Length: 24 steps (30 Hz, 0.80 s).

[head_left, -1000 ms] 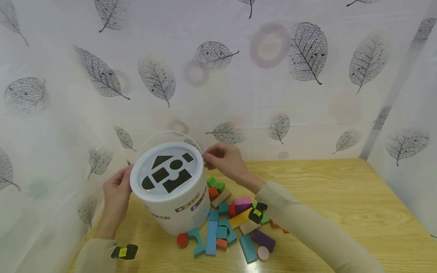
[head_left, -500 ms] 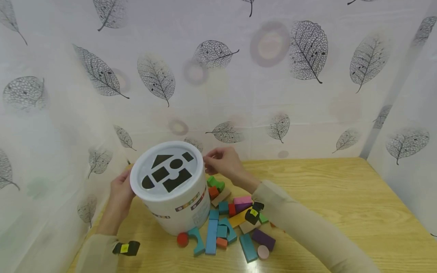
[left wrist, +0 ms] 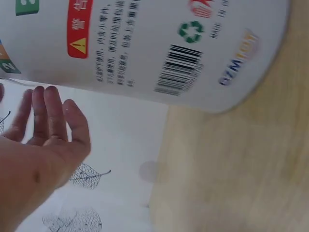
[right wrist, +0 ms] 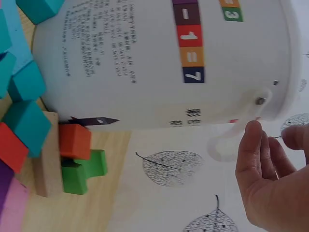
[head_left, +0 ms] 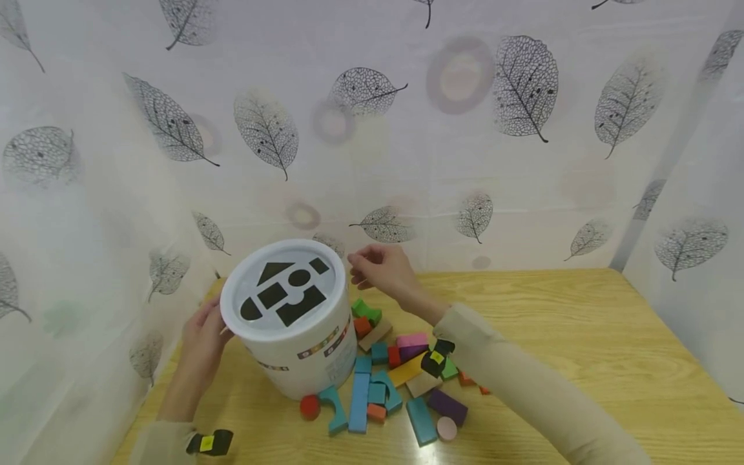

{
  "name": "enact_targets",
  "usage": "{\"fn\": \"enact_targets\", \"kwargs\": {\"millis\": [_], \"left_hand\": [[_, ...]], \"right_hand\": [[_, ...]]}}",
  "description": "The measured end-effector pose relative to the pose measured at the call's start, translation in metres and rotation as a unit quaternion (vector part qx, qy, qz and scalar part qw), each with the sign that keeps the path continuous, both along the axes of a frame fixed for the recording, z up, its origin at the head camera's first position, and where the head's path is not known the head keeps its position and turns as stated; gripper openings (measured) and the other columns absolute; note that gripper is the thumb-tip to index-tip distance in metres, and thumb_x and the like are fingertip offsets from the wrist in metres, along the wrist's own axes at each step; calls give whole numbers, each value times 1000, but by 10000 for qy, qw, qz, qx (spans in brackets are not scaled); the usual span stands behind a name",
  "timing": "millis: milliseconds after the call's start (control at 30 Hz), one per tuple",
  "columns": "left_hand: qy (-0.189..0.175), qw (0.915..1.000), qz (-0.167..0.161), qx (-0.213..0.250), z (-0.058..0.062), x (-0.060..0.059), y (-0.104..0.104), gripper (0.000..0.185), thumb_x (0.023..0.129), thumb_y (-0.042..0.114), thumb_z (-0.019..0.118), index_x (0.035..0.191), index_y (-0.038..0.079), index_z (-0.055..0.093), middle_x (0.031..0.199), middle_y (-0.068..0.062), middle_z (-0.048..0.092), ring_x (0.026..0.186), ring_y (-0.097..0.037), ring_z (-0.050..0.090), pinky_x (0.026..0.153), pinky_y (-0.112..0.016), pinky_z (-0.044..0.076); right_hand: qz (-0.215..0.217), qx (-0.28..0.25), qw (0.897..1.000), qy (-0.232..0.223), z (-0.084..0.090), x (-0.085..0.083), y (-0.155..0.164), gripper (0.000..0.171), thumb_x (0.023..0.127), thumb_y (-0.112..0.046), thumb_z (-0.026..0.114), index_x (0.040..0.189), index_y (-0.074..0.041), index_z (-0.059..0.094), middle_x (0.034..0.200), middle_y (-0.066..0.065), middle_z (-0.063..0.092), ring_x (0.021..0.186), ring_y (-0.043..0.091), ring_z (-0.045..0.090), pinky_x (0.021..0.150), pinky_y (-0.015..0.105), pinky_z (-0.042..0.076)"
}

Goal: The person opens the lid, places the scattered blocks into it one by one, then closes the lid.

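Your left hand (head_left: 203,345) rests relaxed against the white bucket (head_left: 302,349) on the table (head_left: 581,336), its shape-cut lid (head_left: 283,289) on, contents hidden. Your right hand (head_left: 380,271), loosely curled and holding nothing, hovers beside the rim above scattered blocks (head_left: 389,381).

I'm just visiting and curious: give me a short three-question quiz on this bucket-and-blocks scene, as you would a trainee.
1. True or false: the bucket has its lid on.
2. Which lies closest to the bucket's base? A) the red block B) the pink disc C) the purple block
3. Fill in: the blocks lie on the bucket's ____ side as the person sees it.

Key
1. True. The lid with shape cut-outs sits on top.
2. A. The red block lies right by the base.
3. Right, on the wooden table. The right hand is by the rim, the left hand beside the bucket's other side.
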<state>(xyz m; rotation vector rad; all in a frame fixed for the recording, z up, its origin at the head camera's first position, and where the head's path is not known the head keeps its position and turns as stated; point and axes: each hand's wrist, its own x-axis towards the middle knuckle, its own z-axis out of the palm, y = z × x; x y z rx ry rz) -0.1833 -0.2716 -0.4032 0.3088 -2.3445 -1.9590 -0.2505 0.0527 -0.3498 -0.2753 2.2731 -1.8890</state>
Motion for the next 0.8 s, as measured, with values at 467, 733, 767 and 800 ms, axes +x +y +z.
{"fn": "enact_targets", "kwargs": {"millis": [467,733,767,800], "left_hand": [[1460,9685,-1968,-456,-28,43,4,108,89,-6,67,165,34,1,172,2,15,148,1,32,116,-40,46],[1518,9702,-1636,-942,-33,39,31,134,70,-3,88,162,39,-1,164,0,25,143,-6,34,111,-78,34],[1580,9688,-1641,-975,-33,39,32,135,69,-3,88,162,38,-1,162,1,28,142,-6,37,113,-70,39],[1629,9677,-1639,-1008,-33,38,34,135,68,-3,89,162,37,-1,160,1,30,141,-6,39,116,-59,42]], "right_hand": [[430,1314,9886,590,37,-12,-26,32,99,-42,66,115,-14,69,107,6,73,90,18,71,70,28,65],[435,2295,9680,918,43,-24,-48,40,97,-47,66,117,-13,68,104,4,72,90,16,68,68,21,61],[474,2386,9649,986,44,-25,-49,41,97,-47,65,118,-12,68,104,4,72,89,15,68,67,20,60],[506,2465,9620,1062,46,-26,-51,42,98,-47,65,119,-11,68,104,5,72,88,16,68,67,20,60]]}}
